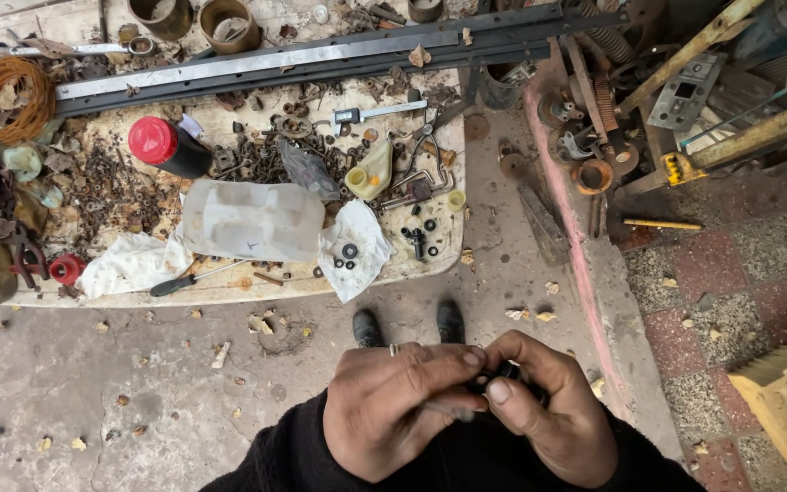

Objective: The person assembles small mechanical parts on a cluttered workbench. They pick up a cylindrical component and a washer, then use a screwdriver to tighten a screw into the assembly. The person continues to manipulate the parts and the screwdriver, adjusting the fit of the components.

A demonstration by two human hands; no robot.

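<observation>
Head view: both hands held close to the body, above the shoes (409, 323) and concrete floor (93, 383). Left hand (403, 410) and right hand (544, 410) meet at the fingertips, both pinched on a small black part (505, 371) between them; most of it is hidden by fingers, so shape can't be told beyond dark, small, maybe rounded. Ring shows on a left finger. To handle it well, imo: keep the grip light at the fingertips, part held over the lap/body so it doesn't drop into floor debris, turn it w/ thumbs rather than squeezing. Ahead, the low worn table (229, 293) carries similar black rings on a white rag (357, 251), a translucent plastic jug (252, 219) lying flat, a red-capped black bottle (168, 146), a screwdriver (189, 281), a caliper (380, 112), rusty bits.
</observation>
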